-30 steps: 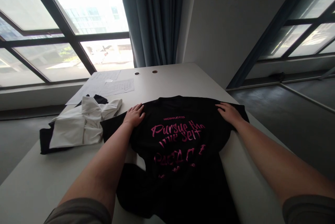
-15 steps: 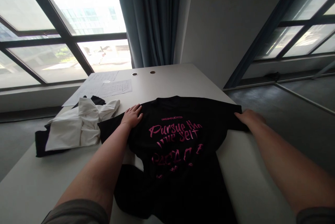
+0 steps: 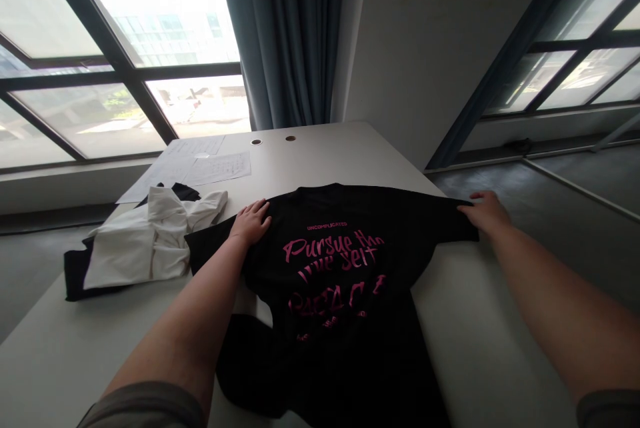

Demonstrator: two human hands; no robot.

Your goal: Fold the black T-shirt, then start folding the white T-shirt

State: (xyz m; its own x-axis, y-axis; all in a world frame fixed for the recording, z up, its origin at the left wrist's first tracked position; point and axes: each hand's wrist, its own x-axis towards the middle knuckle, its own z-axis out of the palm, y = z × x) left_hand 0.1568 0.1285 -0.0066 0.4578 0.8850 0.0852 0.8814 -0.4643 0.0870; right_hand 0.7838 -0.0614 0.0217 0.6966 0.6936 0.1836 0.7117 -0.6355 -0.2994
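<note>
A black T-shirt (image 3: 400, 228) with pink lettering lies spread over the white table (image 3: 345, 148), its collar at the far side. The lower part is rumpled, with a loose fold bulging out to the left. My left hand (image 3: 251, 221) rests flat on the shirt near its left shoulder, fingers stretched out. At the far right, my right hand (image 3: 484, 213) pinches the end of the right sleeve between thumb and fingers, pulling that sleeve out straight near the table's right edge.
To the left lies a pile of clothes: a folded white garment (image 3: 140, 241) on top of a black one (image 3: 75, 275). Sheets of paper (image 3: 220, 167) lie behind it. Two round cable holes (image 3: 257, 142) sit near the far edge, before a blue curtain (image 3: 290, 41).
My right hand has shifted slightly outward and up, drawing the right sleeve straighter and farther to the right. The left hand stays in place on the shirt.
</note>
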